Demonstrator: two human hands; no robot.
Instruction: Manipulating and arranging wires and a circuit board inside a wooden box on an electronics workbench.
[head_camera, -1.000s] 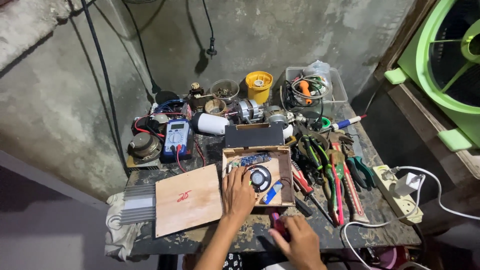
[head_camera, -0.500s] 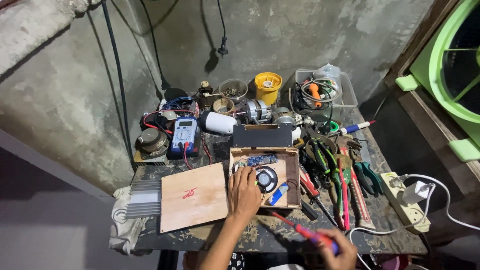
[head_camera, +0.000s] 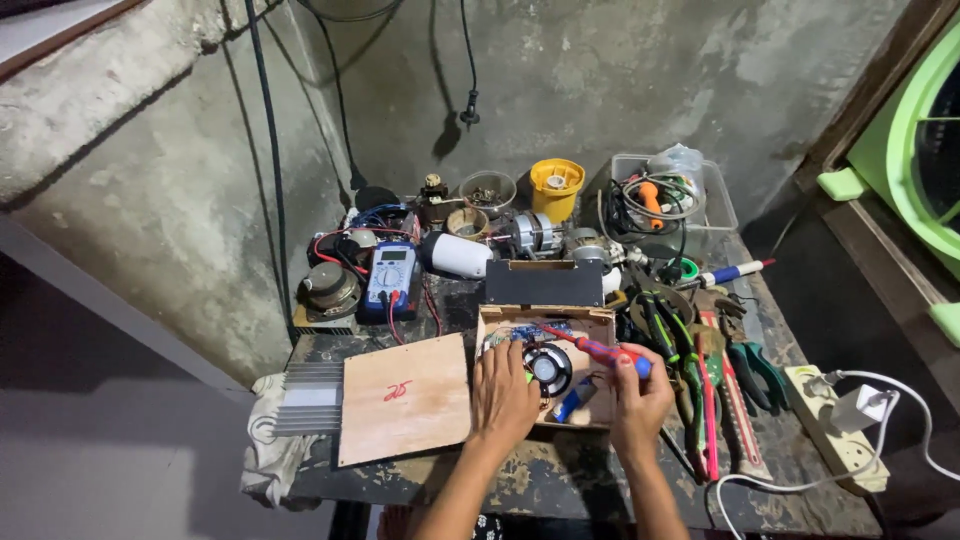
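An open wooden box (head_camera: 598, 322) sits mid-table with a small round speaker (head_camera: 549, 367) and a blue circuit board inside. My left hand (head_camera: 503, 396) rests palm down on the box's left side, fingers next to the speaker. My right hand (head_camera: 640, 398) grips a red-handled screwdriver (head_camera: 590, 346) with a blue end; its shaft slants up and left into the box toward the circuit board.
A plywood panel (head_camera: 403, 398) lies left of the box, beside a finned heat sink (head_camera: 312, 397). A blue multimeter (head_camera: 391, 275), loose speaker (head_camera: 329, 290), yellow cup (head_camera: 556, 185) and clear tub (head_camera: 690, 230) crowd the back. Pliers and cutters (head_camera: 710, 370) lie right, then a power strip (head_camera: 838, 426).
My right hand has risen from the table's front edge with the screwdriver and brought its tip into the box. My left hand has stayed on the box. The view has shifted slightly.
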